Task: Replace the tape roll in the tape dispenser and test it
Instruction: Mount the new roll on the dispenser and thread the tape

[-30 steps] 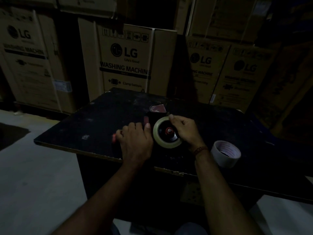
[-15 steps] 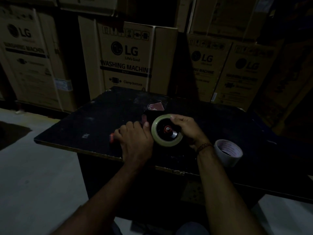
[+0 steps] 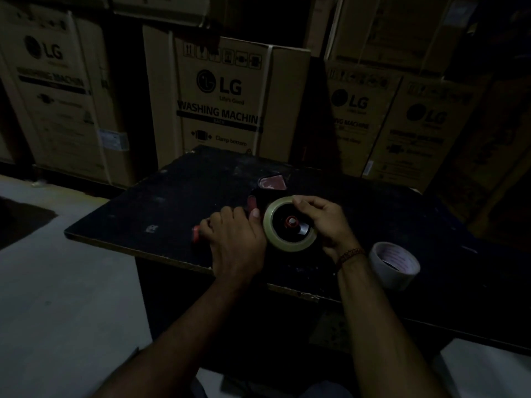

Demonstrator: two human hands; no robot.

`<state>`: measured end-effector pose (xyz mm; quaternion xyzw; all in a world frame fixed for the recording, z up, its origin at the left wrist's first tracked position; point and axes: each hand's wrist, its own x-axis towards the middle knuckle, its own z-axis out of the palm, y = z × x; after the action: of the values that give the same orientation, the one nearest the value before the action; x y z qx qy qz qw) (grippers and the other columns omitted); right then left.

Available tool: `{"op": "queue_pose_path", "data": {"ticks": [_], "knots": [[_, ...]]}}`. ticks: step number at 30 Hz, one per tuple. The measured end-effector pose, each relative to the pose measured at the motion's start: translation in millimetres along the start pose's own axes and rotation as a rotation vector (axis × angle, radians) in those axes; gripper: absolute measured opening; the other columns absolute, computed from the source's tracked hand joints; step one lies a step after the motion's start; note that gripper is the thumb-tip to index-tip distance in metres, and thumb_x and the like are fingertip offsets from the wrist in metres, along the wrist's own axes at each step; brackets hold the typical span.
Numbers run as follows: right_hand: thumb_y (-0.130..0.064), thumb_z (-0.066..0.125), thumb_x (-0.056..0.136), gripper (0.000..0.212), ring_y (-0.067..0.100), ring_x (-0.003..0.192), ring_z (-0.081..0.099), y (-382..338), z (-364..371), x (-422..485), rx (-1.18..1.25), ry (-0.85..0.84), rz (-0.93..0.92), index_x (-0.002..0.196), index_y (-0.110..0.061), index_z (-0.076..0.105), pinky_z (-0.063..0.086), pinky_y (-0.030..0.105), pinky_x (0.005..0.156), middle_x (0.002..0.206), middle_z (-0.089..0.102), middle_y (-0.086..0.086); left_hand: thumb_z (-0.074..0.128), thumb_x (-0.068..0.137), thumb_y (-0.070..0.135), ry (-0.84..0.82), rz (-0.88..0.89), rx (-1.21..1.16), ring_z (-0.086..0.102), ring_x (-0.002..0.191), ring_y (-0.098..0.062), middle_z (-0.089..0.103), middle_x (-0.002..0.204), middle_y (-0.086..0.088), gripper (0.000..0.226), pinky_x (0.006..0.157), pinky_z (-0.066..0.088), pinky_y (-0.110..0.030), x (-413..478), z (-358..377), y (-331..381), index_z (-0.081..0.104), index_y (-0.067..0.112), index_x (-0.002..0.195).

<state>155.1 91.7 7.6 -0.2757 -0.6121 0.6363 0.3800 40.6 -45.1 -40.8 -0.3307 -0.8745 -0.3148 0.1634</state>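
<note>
A red and black tape dispenser (image 3: 271, 183) lies on its side on the dark table (image 3: 161, 202). A pale tape roll (image 3: 270, 225) sits on the dispenser's red hub (image 3: 290, 222). My left hand (image 3: 234, 239) is wrapped around the dispenser's red handle (image 3: 196, 233), thumb against the roll. My right hand (image 3: 324, 222) grips the roll's right rim, fingertips on its top edge. A second, white tape roll (image 3: 394, 265) stands on the table to the right of my right wrist.
Tall cardboard washing-machine boxes (image 3: 227, 99) stand in a row close behind the table. The table's front edge (image 3: 172, 258) runs just below my hands. Light floor (image 3: 63, 297) lies to the left.
The hands and the roll barely shift; my right fingers have crept a little along the roll's top edge.
</note>
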Motion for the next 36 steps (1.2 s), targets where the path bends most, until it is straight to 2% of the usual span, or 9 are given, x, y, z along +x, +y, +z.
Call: {"op": "queue_pose_path", "data": {"ticks": [6,14,17,19,22,26,30,32,36], "knots": [[-0.012,0.080,0.087,0.031,0.028,0.109,0.075,-8.3,-8.3,4.8,-0.097,-0.096,-0.014,0.114,0.002,0.077,0.059,0.039,0.097,0.112,0.079,0.015,0.022,0.106,0.048,0.004,-0.004,-0.013,0.053,0.105,-0.031,0.062,0.103,-0.009,0.053,0.104,0.033,-0.053,-1.1,-0.6,-0.3,0.064,0.017,0.098],[-0.013,0.081,0.086,0.035,0.020,0.105,0.076,-19.6,-13.1,6.9,-0.233,-0.191,-0.037,0.119,-0.004,0.075,0.061,0.029,0.087,0.111,0.079,0.010,0.019,0.104,0.050,0.008,0.001,-0.063,0.053,0.107,-0.028,0.060,0.103,-0.006,0.055,0.106,0.032,-0.053,-3.0,-4.5,-2.0,0.063,0.018,0.099],[-0.011,0.080,0.088,0.038,0.018,0.096,0.076,-17.0,-8.9,-0.7,-0.208,-0.110,-0.057,0.123,-0.001,0.069,0.061,0.023,0.078,0.110,0.078,0.015,0.020,0.105,0.050,0.024,0.004,-0.084,0.053,0.106,-0.028,0.060,0.103,-0.005,0.053,0.107,0.031,-0.053,-4.4,-4.8,-1.9,0.062,0.019,0.098],[-0.022,0.080,0.090,0.037,0.015,0.093,0.075,-11.1,-3.1,-6.8,-0.269,0.005,-0.054,0.121,-0.005,0.068,0.061,0.023,0.075,0.107,0.078,0.010,0.019,0.105,0.052,0.009,0.012,-0.094,0.052,0.107,-0.027,0.059,0.103,-0.004,0.053,0.108,0.030,-0.052,-4.3,-5.0,-1.7,0.061,0.019,0.098],[-0.039,0.079,0.089,0.035,0.017,0.091,0.075,2.2,8.0,-15.9,-0.320,0.210,-0.009,0.110,-0.012,0.074,0.063,0.033,0.077,0.099,0.078,0.003,0.016,0.103,0.054,-0.043,0.007,-0.110,0.051,0.110,-0.026,0.058,0.106,-0.004,0.057,0.110,0.028,-0.050,-4.4,-7.5,0.8,0.061,0.019,0.101],[-0.032,0.077,0.092,0.023,0.022,0.093,0.077,10.8,5.3,-23.0,-0.174,0.214,-0.062,0.104,-0.012,0.078,0.063,0.036,0.076,0.097,0.080,0.007,0.027,0.104,0.057,-0.165,-0.051,-0.143,0.051,0.122,-0.028,0.063,0.121,-0.007,0.054,0.114,0.025,-0.049,-4.3,-24.5,6.6,0.062,0.017,0.113],[-0.024,0.073,0.095,0.020,0.021,0.092,0.077,15.0,-8.8,-23.6,-0.086,0.208,-0.077,0.108,-0.010,0.078,0.058,0.026,0.070,0.099,0.081,0.007,0.047,0.101,0.065,-0.309,-0.156,-0.466,0.061,0.127,-0.033,0.067,0.132,-0.008,0.059,0.110,0.045,-0.047,20.3,-52.6,3.4,0.056,0.020,0.138],[-0.021,0.071,0.096,0.021,0.018,0.093,0.077,16.9,-9.0,-25.1,-0.048,0.194,-0.093,0.111,-0.007,0.078,0.059,0.025,0.072,0.101,0.081,0.007,0.054,0.101,0.063,-0.422,-0.123,-0.592,0.061,0.129,-0.024,0.065,0.136,-0.004,0.067,0.111,0.048,-0.044,37.5,-58.6,4.5,0.052,0.018,0.151],[-0.019,0.071,0.097,0.022,0.018,0.094,0.077,19.6,-9.1,-28.1,0.007,0.214,-0.133,0.112,-0.005,0.076,0.060,0.026,0.076,0.102,0.081,0.007,0.067,0.099,0.049,-0.539,-0.053,-0.836,0.076,0.104,-0.015,0.080,0.113,0.003,0.040,0.103,0.058,-0.048,49.4,-53.1,10.5,0.076,0.019,0.124]]}}
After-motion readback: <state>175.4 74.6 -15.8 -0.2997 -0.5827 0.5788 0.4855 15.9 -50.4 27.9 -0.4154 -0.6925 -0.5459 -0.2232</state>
